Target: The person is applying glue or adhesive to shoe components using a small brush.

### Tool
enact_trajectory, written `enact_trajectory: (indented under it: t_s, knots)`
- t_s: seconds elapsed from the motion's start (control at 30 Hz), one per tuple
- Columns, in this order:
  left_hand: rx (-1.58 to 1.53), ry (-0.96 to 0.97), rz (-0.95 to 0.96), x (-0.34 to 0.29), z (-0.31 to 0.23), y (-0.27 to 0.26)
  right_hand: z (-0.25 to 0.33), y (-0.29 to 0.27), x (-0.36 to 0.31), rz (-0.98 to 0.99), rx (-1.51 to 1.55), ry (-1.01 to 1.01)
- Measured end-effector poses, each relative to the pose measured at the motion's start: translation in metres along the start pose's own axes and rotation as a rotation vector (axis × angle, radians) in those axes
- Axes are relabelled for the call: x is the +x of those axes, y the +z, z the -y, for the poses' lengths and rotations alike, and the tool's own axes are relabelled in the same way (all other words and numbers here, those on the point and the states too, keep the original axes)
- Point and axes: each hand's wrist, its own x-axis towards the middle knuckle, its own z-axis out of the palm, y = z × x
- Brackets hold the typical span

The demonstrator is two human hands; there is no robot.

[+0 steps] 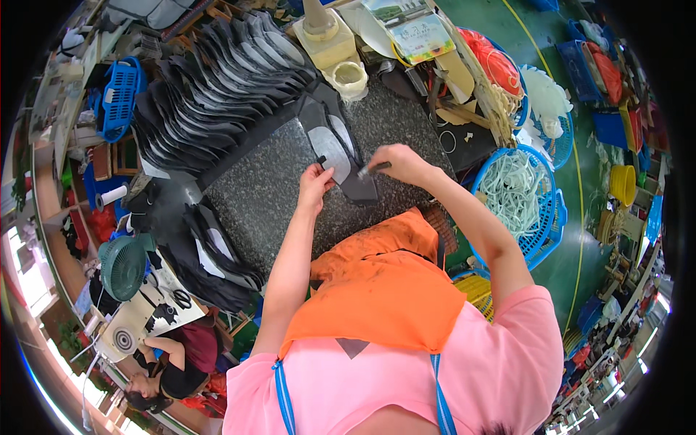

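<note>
A black sheet-material cutout with a light grey patch lies on the speckled stone worktop. My left hand is at the patch's left edge, thumb and fingers pinched. A small dark strip shows at its fingertips. My right hand is closed round the dark handle of a small brush, its tip at the cutout's right edge. Beyond my hands, overlapping black and grey cutouts fan across the far left. A whitish, crusted pot stands beyond the cutout.
A cone-shaped spool stands behind the pot. Right of the worktop, a blue basket holds pale strips. More black cutouts hang over the left side. A green fan and a seated person are at lower left.
</note>
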Motion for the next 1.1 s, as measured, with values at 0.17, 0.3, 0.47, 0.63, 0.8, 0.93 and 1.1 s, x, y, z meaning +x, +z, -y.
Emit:
enact_trajectory:
  t_s: [0.17, 0.3, 0.47, 0.63, 0.8, 0.93, 1.1]
  knots:
    - [-0.065, -0.029, 0.089, -0.001, 0.005, -0.007, 0.006, 0.005, 0.024, 0.096, -0.059, 0.152]
    - [-0.098, -0.063, 0.123, 0.004, 0.009, 0.005, 0.014, 0.021, 0.086, -0.125, -0.116, -0.031]
    - [-0.32, -0.158, 0.204, 0.011, -0.001, -0.008, -0.011, 0.008, 0.125, -0.376, -0.542, 0.146]
    - [-0.786, 0.084, 0.205, -0.026, -0.047, -0.021, 0.019, -0.02, 0.148, -0.408, -0.533, 0.359]
    - [-0.639, 0.505, -0.032, -0.077, -0.112, -0.103, -0.05, -0.052, 0.139, -0.366, -0.434, 0.44]
    - [-0.634, 0.852, -0.434, -0.092, -0.149, -0.239, -0.024, -0.054, 0.14, -0.339, -0.361, 0.493]
    - [-0.472, 0.947, -0.469, -0.031, -0.163, -0.357, -0.017, -0.05, 0.138, -0.358, -0.281, 0.554]
